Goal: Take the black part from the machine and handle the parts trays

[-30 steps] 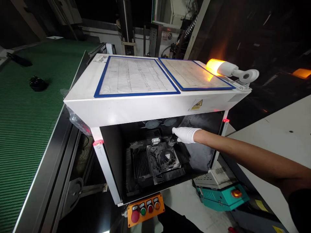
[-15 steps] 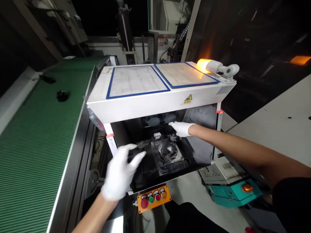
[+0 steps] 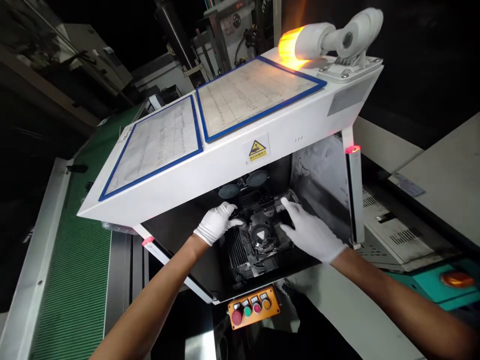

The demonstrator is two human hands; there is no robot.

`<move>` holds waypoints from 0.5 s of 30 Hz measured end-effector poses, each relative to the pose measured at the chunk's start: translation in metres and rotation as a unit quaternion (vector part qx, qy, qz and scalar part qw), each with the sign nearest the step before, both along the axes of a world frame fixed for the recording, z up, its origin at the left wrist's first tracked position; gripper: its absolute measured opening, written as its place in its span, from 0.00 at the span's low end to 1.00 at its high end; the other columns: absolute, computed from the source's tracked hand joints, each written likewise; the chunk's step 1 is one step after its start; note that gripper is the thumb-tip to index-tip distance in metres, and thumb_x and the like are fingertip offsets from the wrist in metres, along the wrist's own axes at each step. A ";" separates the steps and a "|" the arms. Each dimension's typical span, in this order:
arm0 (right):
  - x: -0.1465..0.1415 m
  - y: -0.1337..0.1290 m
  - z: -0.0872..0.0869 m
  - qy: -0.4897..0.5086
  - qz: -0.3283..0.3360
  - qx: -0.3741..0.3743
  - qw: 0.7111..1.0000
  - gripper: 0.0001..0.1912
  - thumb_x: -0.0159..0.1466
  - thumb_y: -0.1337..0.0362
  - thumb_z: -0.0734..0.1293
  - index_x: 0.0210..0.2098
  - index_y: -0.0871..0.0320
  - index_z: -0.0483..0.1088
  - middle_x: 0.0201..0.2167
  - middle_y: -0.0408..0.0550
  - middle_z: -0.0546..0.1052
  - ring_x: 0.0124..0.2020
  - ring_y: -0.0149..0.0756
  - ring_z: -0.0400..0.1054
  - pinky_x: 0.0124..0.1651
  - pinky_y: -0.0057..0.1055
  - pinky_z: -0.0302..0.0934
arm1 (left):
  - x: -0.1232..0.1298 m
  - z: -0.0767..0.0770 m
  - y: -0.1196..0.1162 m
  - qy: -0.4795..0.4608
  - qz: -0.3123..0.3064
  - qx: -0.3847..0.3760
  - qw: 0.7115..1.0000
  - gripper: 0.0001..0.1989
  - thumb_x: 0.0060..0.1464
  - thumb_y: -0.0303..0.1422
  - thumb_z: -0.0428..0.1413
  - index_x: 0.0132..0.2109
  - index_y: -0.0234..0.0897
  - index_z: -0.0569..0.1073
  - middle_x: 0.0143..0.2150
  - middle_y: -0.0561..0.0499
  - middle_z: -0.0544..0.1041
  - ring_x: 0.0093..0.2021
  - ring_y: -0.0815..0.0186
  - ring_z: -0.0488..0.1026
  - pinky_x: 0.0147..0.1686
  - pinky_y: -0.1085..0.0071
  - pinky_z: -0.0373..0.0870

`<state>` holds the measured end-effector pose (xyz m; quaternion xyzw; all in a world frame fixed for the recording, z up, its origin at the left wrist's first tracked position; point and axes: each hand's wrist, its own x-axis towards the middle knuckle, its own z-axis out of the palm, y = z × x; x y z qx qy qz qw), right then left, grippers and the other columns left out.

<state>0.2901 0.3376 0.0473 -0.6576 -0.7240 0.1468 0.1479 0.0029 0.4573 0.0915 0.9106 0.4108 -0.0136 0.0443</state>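
Both of my white-gloved hands are inside the open front of a white machine housing (image 3: pixel 225 165). My left hand (image 3: pixel 215 227) is curled around a small black part at the upper left of the black fixture (image 3: pixel 262 240); the part is mostly hidden by the fingers. My right hand (image 3: pixel 309 232) lies with its fingers spread on the fixture's right side, fingertips near a small block at the back. A round black piece sits in the fixture's middle, between the two hands. Two dark suction discs (image 3: pixel 228 191) hang just above.
An orange button box (image 3: pixel 253 306) hangs below the opening. An amber beacon (image 3: pixel 290 45) glows on the housing top beside two blue-framed sheets (image 3: pixel 247 92). A green ribbed conveyor (image 3: pixel 75 280) runs along the left. A sensor post with a red light (image 3: pixel 354 195) stands right of the opening, a teal unit (image 3: pixel 442 285) beyond.
My left hand came up from below with a black part and reached into the machine's fixture. My right hand drew back from the rear to the fixture's right side. The view swung closer and tilted.
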 end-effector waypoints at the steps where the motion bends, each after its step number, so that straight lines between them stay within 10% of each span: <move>1: 0.004 -0.016 -0.005 0.014 -0.014 -0.004 1.000 0.39 0.73 0.60 0.66 0.74 0.55 0.40 0.67 0.49 0.57 0.49 0.48 0.70 0.45 0.39 0.71 | 0.001 0.001 0.001 0.010 -0.001 0.000 1.000 0.24 0.62 0.51 0.56 0.54 0.37 0.71 0.47 0.44 0.78 0.44 0.61 0.78 0.44 0.68 0.72; 9: -0.003 -0.097 -0.045 0.208 -0.081 -0.127 0.966 0.31 0.69 0.54 0.54 0.69 0.56 0.53 0.65 0.45 0.60 0.44 0.39 0.72 0.51 0.41 0.71 | 0.010 -0.006 -0.002 0.053 0.047 0.036 0.997 0.26 0.60 0.57 0.53 0.47 0.37 0.72 0.42 0.46 0.78 0.39 0.60 0.78 0.34 0.70 0.67; 15: -0.038 -0.123 -0.054 0.245 -0.010 -0.180 0.953 0.32 0.69 0.56 0.52 0.70 0.58 0.54 0.66 0.47 0.60 0.54 0.39 0.68 0.56 0.38 0.69 | 0.023 -0.012 -0.013 0.052 0.137 0.091 0.985 0.30 0.61 0.60 0.48 0.39 0.36 0.74 0.34 0.43 0.78 0.33 0.58 0.76 0.30 0.69 0.60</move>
